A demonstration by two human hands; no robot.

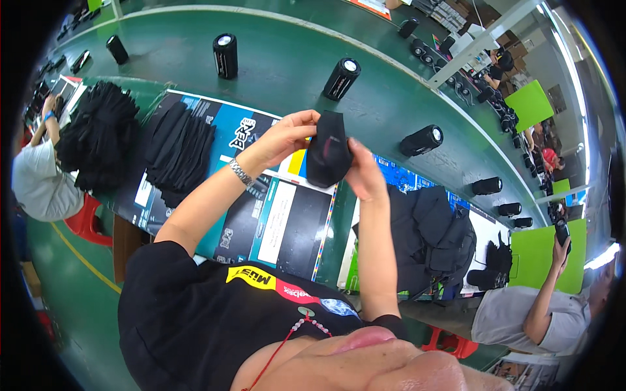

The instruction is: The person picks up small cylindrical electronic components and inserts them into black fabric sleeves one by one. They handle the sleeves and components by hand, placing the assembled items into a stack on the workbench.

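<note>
A black cloth pouch (329, 150) is held up between my two hands over the printed sheets. My left hand (287, 135) pinches its upper left edge with thumb and fingers. On the other side, my right hand (365, 173) grips the pouch by its right edge, thumb up. The lower part of the pouch bulges, and a faint reddish patch shows on its front; what is inside, if anything, stays hidden. Just beyond my hands a black cylindrical speaker (342, 79) stands on the green belt.
More cylindrical speakers (225, 57) are spaced along the green conveyor (280, 49). Flat black pouches (177, 150) lie stacked at left beside a taller dark pile (98, 133). Black cloth pieces (430, 234) lie heaped at right. Co-workers sit left and right; one holds up a speaker (562, 233).
</note>
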